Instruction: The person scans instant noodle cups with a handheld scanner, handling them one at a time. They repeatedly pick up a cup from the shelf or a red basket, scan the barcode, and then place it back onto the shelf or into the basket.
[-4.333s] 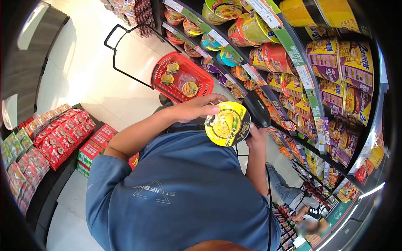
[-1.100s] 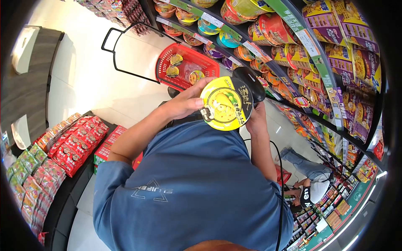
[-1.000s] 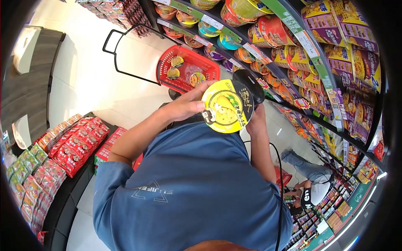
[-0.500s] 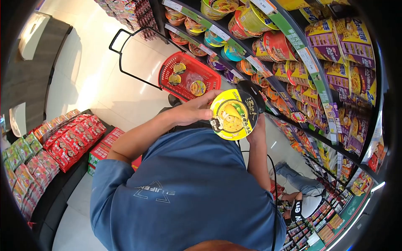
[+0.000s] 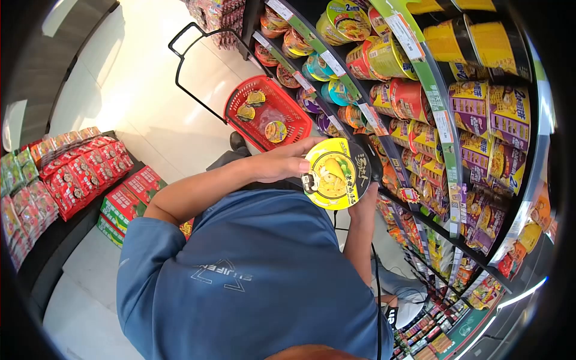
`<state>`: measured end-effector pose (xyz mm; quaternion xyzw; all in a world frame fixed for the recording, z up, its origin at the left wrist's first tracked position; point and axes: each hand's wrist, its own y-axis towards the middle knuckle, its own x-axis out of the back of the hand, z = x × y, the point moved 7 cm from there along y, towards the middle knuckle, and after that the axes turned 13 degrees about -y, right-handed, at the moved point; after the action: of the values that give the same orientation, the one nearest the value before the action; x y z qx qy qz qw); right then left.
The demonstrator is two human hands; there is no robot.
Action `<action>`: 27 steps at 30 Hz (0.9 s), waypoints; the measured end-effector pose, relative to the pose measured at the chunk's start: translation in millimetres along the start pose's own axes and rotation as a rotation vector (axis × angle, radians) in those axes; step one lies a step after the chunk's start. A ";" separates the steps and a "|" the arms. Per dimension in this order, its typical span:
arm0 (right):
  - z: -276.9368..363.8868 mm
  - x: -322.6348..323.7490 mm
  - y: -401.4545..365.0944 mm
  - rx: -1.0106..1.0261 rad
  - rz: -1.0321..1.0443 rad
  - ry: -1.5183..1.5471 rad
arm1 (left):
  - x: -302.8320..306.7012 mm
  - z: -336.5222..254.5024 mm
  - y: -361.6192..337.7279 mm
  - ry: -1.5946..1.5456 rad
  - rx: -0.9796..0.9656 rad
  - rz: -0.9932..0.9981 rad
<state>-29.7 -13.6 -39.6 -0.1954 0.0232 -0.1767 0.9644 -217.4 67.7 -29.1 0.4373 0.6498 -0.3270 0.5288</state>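
Observation:
An instant noodle bowl (image 5: 330, 177) with a yellow and black lid is held in front of my chest, its lid facing up at me. My left hand (image 5: 282, 162) grips the left side of the bowl, thumb on the lid's edge. On the right side, my right hand (image 5: 363, 203) is closed round the bowl, its fingers mostly hidden. Beyond my hands, a red shopping basket (image 5: 230, 103) with a long black pull handle (image 5: 177, 55) stands on the floor. Three round-lidded packages (image 5: 275, 131) lie in it.
Shelves (image 5: 414, 48) of noodle bowls and bags rise close on my right. To the left, red snack packets (image 5: 87, 174) fill a low display beside red and green cartons (image 5: 129, 201). Another person (image 5: 405, 300) is partly visible at the lower right.
My view has shifted, so the shelves and left display sit differently in it. Both hands still hold the noodle bowl. The other person shows less, hidden more behind my body.

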 end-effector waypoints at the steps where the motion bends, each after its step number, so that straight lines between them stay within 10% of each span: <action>1: 0.9 1.6 0.7 0.017 -0.028 -0.016 | -2.3 -3.1 -1.4 -0.004 -0.010 0.002; 27: 33.7 -12.3 -12.2 0.098 0.147 0.002 | 17.6 -6.0 -6.6 0.246 -0.027 -0.023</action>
<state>-41.5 -7.4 -4.1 -0.1456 0.0297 -0.1066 0.9831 -226.8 74.2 -45.1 0.4595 0.7189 -0.2680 0.4474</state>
